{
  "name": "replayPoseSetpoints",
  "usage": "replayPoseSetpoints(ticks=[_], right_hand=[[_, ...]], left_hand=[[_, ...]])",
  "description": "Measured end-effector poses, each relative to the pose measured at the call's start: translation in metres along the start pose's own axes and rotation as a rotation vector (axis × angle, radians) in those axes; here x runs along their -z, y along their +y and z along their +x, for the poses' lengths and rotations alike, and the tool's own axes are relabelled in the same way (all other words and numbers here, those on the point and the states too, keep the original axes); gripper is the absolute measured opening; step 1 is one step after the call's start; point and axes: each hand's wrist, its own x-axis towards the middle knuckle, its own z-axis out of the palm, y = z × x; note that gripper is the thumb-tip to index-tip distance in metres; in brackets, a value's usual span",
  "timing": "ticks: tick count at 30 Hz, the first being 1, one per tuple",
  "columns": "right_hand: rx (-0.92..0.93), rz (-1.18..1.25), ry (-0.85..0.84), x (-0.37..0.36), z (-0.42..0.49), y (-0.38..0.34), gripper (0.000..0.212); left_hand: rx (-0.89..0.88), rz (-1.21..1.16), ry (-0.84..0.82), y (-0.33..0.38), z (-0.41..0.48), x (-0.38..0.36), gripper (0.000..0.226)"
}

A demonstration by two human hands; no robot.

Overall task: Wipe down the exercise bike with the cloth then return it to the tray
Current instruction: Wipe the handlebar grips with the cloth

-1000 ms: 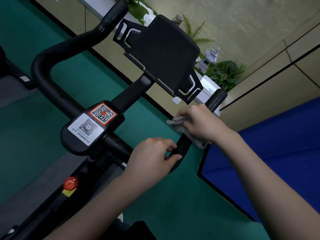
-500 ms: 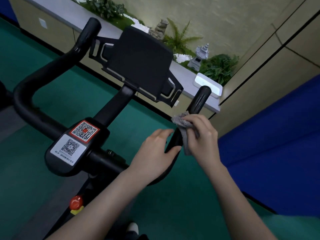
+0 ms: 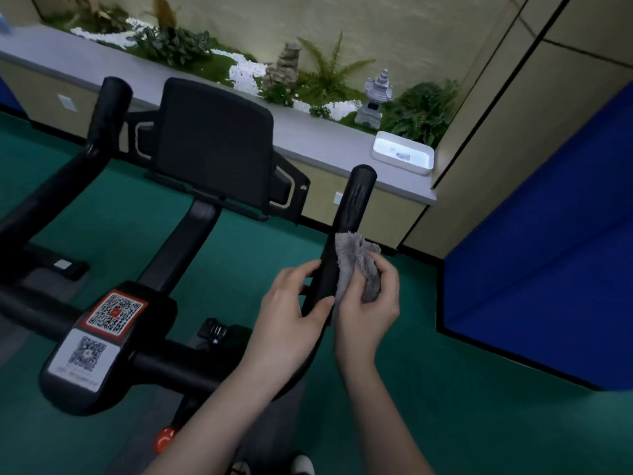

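Green floor (image 3: pixel 445 389), blue mat (image 3: pixel 548 269) right, white tray (image 3: pixel 402 157) on far ledge (image 3: pixel 325 138), left hand (image 3: pixel 291 320) gripping bike handlebar (image 3: pixel 352 207), right hand (image 3: pixel 370 303) clutching grey cloth (image 3: pixel 352 255)

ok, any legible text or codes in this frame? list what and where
No words or numbers can be read.
Red-framed QR label on the bike's console housing: code pattern only, no legible text.
White QR label below it: has a fine print line under the code, too small and blurred to read.
White tray on the ledge: a small dark mark inside, unreadable.
Cloth, right hand, left hand: no text.
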Motion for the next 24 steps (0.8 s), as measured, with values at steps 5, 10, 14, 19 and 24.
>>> replayPoseSetpoints(ticks=[5, 10, 14, 19, 24], right_hand=[[-0.145, 0.063, 0.048, -0.007, 0.009, 0.003, 0.024], [-0.297, 0.15, 0.086, -0.003, -0.005, 0.013, 0.021], [-0.431, 0.229, 0.063, -0.011, 0.003, 0.016, 0.024], [-0.543, 0.268, -0.104, -0.011, 0.014, 0.018, 0.018], [-0.656, 0.332, -0.342, 0.003, -0.005, 0.016, 0.006]], left_hand=[[-0.016, -0.009, 0.032, -0.002, 0.0, -0.002, 0.045], [-0.036, -0.027, 0.031, -0.003, 0.0, -0.003, 0.047], [-0.041, -0.04, 0.019, -0.005, 0.0, -0.002, 0.047], [-0.023, -0.074, 0.016, -0.005, 0.002, -0.002, 0.05], [0.015, -0.149, 0.042, -0.006, 0.004, -0.001, 0.051]])
